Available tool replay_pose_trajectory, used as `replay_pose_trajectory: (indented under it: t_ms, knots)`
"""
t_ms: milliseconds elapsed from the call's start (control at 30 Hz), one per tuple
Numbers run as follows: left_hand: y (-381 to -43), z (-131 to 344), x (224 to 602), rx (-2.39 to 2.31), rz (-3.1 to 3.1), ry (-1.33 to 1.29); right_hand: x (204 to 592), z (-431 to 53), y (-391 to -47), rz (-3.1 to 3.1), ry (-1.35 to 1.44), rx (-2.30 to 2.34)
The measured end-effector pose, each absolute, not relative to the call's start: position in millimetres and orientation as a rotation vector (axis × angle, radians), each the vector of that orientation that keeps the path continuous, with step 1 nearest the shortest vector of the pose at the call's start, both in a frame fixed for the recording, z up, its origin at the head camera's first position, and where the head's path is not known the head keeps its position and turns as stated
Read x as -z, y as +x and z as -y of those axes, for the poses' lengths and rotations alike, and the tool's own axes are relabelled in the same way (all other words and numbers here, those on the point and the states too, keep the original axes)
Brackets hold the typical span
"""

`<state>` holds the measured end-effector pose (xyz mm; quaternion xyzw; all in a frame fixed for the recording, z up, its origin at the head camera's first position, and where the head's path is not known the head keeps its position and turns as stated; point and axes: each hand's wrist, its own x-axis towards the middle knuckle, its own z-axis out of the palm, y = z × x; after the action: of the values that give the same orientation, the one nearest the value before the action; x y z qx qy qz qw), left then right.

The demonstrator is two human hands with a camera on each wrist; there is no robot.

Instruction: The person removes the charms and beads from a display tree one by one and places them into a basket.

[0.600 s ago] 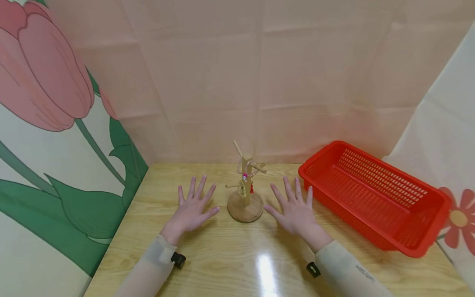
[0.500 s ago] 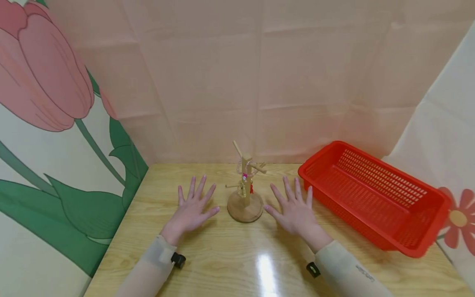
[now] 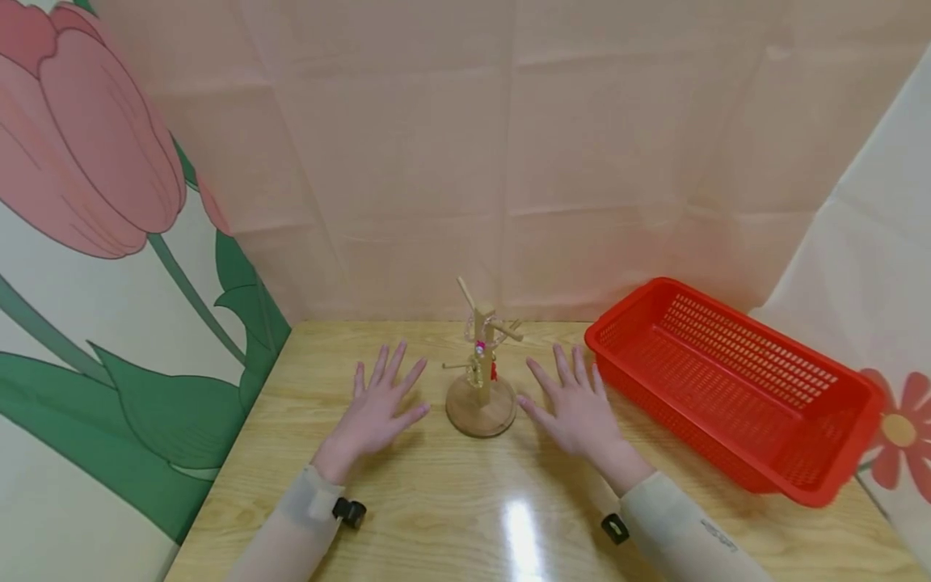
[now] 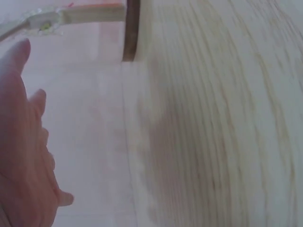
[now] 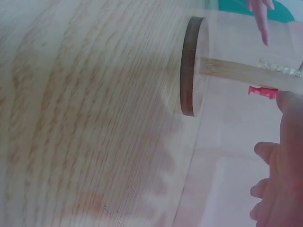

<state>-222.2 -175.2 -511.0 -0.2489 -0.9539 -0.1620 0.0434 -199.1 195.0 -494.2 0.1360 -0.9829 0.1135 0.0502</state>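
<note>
A small wooden peg stand (image 3: 485, 396) with a round base stands upright between the hands. Several bracelets or trinkets hang on it: a yellowish beaded one (image 3: 474, 373), a red piece (image 3: 494, 371) and clear pinkish loops higher up. My left hand (image 3: 373, 419), palm down with fingers spread, is held to the left of the stand and holds nothing. On the other side my right hand (image 3: 579, 416) is spread likewise, its thumb near the base and apart from it. In the right wrist view the stand's base (image 5: 190, 66) shows from the side, with the red piece (image 5: 263, 91) beyond.
A red plastic basket (image 3: 756, 404) with perforated walls stands at the right, close to the right hand. A pink cloth (image 3: 407, 162) rises behind the wooden table (image 3: 436, 517). Flower-printed cloth (image 3: 94, 323) borders the left side.
The fingers of my right hand have drawn slightly closer together, and its fingertips have moved a little left. My left hand has shifted very slightly. The stand and basket stay in place.
</note>
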Motion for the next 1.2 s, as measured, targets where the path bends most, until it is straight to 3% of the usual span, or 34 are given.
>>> replay_pose_trajectory:
  t_ms: [467, 1200]
  knots:
    - [-212, 166, 493, 0.972, 2.628, -0.724, 480, -199, -205, 2.874, 0.426, -0.683]
    - [-210, 104, 452, 1.67, 2.062, -0.538, 436, -183, -205, 2.323, 0.335, -1.458]
